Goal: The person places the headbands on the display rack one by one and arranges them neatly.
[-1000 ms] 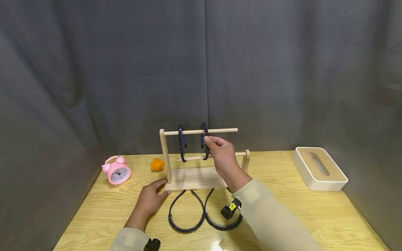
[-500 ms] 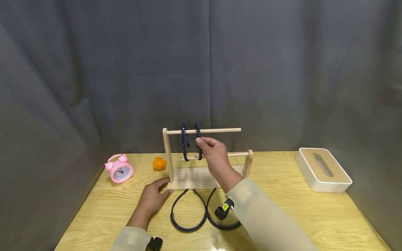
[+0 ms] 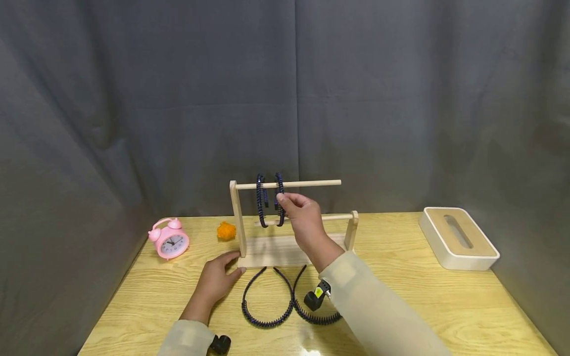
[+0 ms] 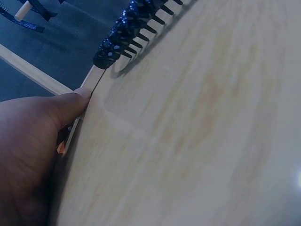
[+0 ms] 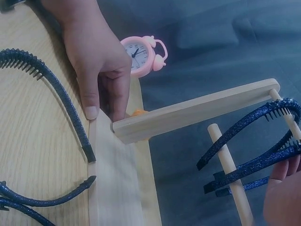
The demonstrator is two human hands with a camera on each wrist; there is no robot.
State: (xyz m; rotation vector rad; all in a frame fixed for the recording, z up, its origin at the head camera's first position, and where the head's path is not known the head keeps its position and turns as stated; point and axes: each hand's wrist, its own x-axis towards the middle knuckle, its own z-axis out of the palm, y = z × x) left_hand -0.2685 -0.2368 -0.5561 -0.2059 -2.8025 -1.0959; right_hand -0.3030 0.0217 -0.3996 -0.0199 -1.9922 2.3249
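Observation:
A wooden rack (image 3: 285,253) with an upper bar (image 3: 313,183) and a lower bar (image 3: 336,217) stands in the middle of the table. Two dark blue glittery toothed headbands hang over the upper bar. My right hand (image 3: 309,222) pinches the right-hand headband (image 3: 280,187) between thumb and fingers; the other headband (image 3: 260,200) hangs just left of it. My left hand (image 3: 214,282) grips the left end of the rack's base, thumb at its front edge and fingers round the end. In the right wrist view the headbands' lower ends (image 5: 221,184) straddle the lower bar.
Two more headbands lie before the rack, a left one (image 3: 266,324) and a right one (image 3: 318,320) partly hidden by my right arm. A pink alarm clock (image 3: 172,244) and an orange fluffy ball (image 3: 226,231) sit left. A tissue box (image 3: 483,249) stands right.
My right hand has slid its headband left along the upper bar, closer to the other headband. My left hand keeps its grip on the base. The head view has shifted slightly.

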